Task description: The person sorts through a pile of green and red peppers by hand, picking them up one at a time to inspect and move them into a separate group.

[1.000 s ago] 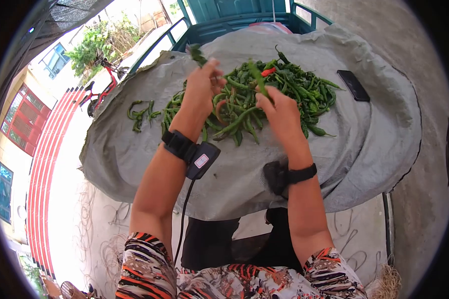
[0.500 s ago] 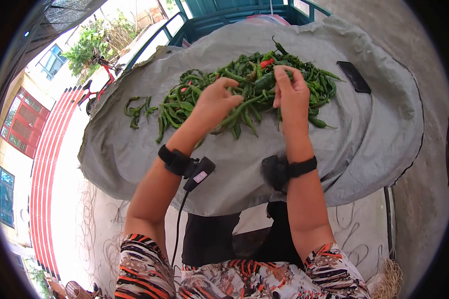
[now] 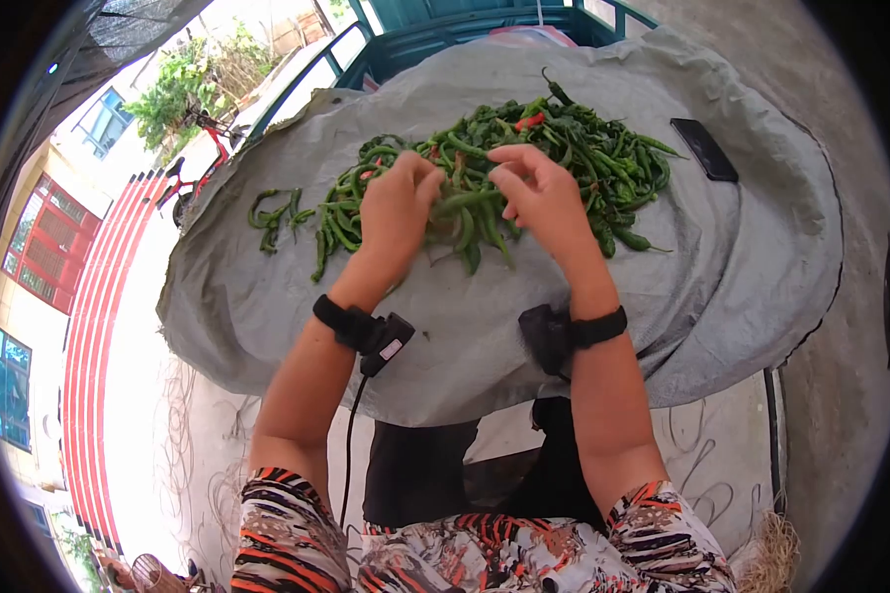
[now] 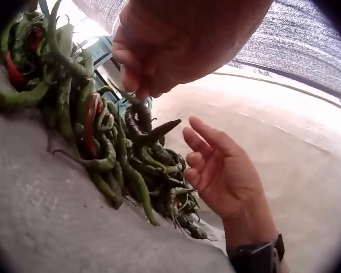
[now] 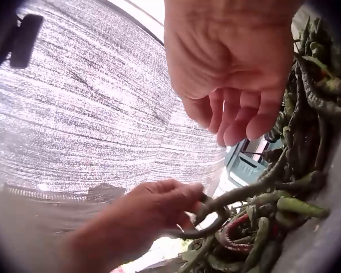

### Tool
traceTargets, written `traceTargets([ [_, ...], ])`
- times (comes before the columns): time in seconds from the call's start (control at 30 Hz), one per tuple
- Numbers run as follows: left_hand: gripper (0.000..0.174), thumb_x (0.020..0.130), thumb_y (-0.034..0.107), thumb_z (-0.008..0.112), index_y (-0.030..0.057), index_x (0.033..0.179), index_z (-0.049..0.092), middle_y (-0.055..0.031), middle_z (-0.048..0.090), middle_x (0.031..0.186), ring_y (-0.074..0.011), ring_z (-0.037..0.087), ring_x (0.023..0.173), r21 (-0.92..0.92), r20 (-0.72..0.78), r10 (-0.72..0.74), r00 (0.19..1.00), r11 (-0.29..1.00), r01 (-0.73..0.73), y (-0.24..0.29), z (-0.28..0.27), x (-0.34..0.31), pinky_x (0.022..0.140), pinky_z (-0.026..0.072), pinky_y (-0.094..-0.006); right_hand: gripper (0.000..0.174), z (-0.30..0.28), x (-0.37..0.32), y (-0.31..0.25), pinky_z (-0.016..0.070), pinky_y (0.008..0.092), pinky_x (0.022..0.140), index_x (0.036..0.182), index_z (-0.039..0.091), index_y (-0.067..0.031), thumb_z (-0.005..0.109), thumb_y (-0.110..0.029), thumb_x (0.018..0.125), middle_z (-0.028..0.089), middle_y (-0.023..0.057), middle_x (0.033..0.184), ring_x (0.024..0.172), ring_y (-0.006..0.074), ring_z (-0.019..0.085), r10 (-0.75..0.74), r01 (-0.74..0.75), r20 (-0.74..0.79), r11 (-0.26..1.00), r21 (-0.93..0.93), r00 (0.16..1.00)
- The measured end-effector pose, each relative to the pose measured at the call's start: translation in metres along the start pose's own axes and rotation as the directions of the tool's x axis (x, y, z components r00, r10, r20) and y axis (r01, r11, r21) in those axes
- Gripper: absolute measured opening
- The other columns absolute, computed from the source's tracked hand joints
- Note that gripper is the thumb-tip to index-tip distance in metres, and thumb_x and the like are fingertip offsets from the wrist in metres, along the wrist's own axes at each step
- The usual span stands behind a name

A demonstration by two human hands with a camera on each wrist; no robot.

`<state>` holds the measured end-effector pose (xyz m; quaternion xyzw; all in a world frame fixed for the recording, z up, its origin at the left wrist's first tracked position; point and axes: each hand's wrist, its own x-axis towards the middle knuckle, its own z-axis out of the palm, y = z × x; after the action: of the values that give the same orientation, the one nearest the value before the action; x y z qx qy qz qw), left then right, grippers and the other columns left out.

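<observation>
Head view: the left hand [image 3: 396, 203] pinches a curved green pepper [image 5: 238, 194] at the near edge of the pepper pile [image 3: 583, 148] on the grey sheet [image 3: 465, 336]; the right hand [image 3: 539, 193] hovers just beside, grip loose and empty. Sorting seems underway; next, lift that pepper clear of tangled neighbours.

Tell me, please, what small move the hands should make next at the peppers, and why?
Probably bring the right hand over to grasp the free end of the pepper that the left hand pinches. The right hand is open, holds nothing and sits close by, and the pepper's far end lies tangled in the pile.
</observation>
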<state>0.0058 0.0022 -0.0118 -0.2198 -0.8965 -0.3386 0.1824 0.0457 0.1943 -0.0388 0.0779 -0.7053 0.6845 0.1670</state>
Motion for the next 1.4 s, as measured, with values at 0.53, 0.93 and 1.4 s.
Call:
traceTargets([
  [0.53, 0.020, 0.097, 0.014, 0.057, 0.0004, 0.111, 0.057, -0.0057, 0.065, 0.090, -0.0090, 0.056, 0.065, -0.411, -0.066, -0.067, 0.996, 0.911, 0.034, 0.007, 0.011, 0.001, 0.063, 0.0477, -0.0244, 0.024, 0.006, -0.002, -0.003, 0.0449, 0.0258, 0.050, 0.103, 0.063, 0.0002, 0.065, -0.019, 0.088, 0.063, 0.0031, 0.075, 0.054, 0.0086, 0.055, 0.077, -0.078, -0.183, 0.997, 0.001, 0.980],
  [0.93, 0.028, 0.080, 0.031, 0.070, 0.0054, 0.090, 0.064, -0.0104, 0.066, 0.084, -0.0310, 0.065, 0.083, 0.197, 0.429, 0.046, 0.902, 0.970, -0.143, 0.022, 0.036, -0.048, 0.071, 0.0500, -0.0432, 0.027, -0.013, 0.002, 0.001, 0.0459, 0.0229, 0.049, 0.116, 0.061, -0.0040, 0.060, -0.015, 0.091, 0.066, 0.0064, 0.089, 0.056, 0.0076, 0.056, -0.018, 0.081, -0.271, 0.971, 0.224, 0.962],
  [1.4, 0.019, 0.096, 0.022, 0.059, 0.0051, 0.102, 0.066, -0.0037, 0.063, 0.090, -0.0095, 0.057, 0.069, -0.628, -0.069, -0.286, 0.956, 0.757, 0.182, 0.006, 0.002, -0.008, 0.057, 0.0438, -0.0242, 0.029, -0.015, -0.011, -0.009, 0.0497, 0.0384, 0.074, 0.110, 0.066, -0.0100, 0.065, -0.028, 0.088, 0.071, 0.0111, 0.093, 0.083, 0.0268, 0.067, -0.085, 0.002, -0.147, 0.873, -0.487, 0.985],
])
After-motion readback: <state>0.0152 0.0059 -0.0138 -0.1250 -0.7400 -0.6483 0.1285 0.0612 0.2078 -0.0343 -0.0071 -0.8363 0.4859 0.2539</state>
